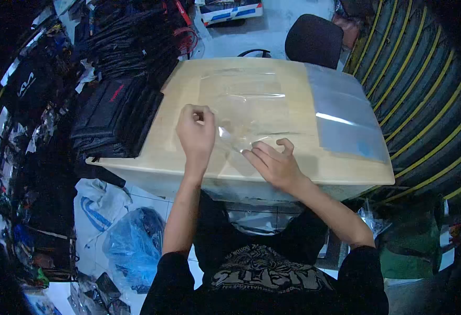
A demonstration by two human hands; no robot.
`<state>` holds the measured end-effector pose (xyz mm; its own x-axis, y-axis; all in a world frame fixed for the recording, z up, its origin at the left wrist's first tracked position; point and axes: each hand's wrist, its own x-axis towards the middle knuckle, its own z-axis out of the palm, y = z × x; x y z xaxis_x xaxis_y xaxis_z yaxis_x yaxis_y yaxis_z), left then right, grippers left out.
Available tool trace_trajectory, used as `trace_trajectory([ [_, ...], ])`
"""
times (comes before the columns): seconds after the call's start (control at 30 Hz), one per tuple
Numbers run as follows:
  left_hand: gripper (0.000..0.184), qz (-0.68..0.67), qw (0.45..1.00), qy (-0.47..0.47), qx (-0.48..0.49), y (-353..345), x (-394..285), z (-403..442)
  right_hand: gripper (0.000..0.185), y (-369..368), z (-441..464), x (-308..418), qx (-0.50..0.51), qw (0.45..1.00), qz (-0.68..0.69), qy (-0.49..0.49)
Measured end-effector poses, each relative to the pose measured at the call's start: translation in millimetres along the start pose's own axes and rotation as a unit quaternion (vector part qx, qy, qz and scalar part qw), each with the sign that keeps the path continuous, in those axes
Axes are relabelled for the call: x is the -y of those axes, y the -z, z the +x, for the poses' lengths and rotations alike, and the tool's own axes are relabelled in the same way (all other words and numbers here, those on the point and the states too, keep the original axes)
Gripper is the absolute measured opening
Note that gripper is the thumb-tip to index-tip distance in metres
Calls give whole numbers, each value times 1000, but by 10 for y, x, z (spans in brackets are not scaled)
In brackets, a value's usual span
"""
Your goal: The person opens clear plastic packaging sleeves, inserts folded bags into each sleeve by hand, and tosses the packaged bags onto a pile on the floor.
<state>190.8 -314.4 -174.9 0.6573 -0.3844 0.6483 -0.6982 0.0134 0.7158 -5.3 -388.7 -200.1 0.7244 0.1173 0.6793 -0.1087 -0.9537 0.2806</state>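
Observation:
A clear plastic sheet or bag (pixel 229 138) is stretched between my two hands over the table; its exact outline is hard to make out. My left hand (pixel 196 131) is closed, its fingers curled in a pinch at the plastic's left side. The thumb and forefinger of my right hand (pixel 275 161) press together on the plastic's lower right edge, while its other fingers are bent. Beyond the hands, more clear plastic (pixel 267 96) lies flat on the wooden tabletop (pixel 299 149), with shiny creases across it.
A stack of clear plastic sheets (pixel 343 118) covers the table's right side. Black folded fabric pieces (pixel 112 113) are piled at the left edge. A dark chair (pixel 313 39) stands behind the table. Blue plastic bags (pixel 136 241) lie on the floor, lower left. Yellow-striped dark material (pixel 425 94) fills the right.

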Motion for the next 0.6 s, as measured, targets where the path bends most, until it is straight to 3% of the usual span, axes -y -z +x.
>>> trace_trajectory([
  [0.03,17,73,992,-106,3,-33,-91,-28,31,-7,3,-3,3,999,34,-19],
  [0.07,41,140,963,-218,74,-21,-162,-53,34,-28,22,-31,5,997,66,-38],
  [0.17,52,178,913,-224,289,-2,-443,-157,40,26,-20,-77,40,989,133,-59],
  [0.2,47,173,914,-259,259,-45,-458,-167,39,24,-42,-86,52,988,139,-51],
  [0.3,32,244,856,-195,412,-111,-490,-15,25,-3,-80,-80,13,992,126,-29],
  [0.33,16,221,872,-255,355,-177,-405,4,24,20,-100,-80,14,990,135,-38],
  [0.4,10,201,924,-200,255,-273,-430,24,22,98,-136,-74,16,986,153,-58],
  [0.47,7,176,966,-124,141,-329,-485,62,23,146,-208,-30,99,955,235,-152],
  [0.57,7,115,984,-126,44,-388,-538,67,36,184,-271,15,170,907,253,-291],
  [0.6,8,84,980,-168,61,-436,-517,-1,38,287,-187,8,194,886,231,-352],
])
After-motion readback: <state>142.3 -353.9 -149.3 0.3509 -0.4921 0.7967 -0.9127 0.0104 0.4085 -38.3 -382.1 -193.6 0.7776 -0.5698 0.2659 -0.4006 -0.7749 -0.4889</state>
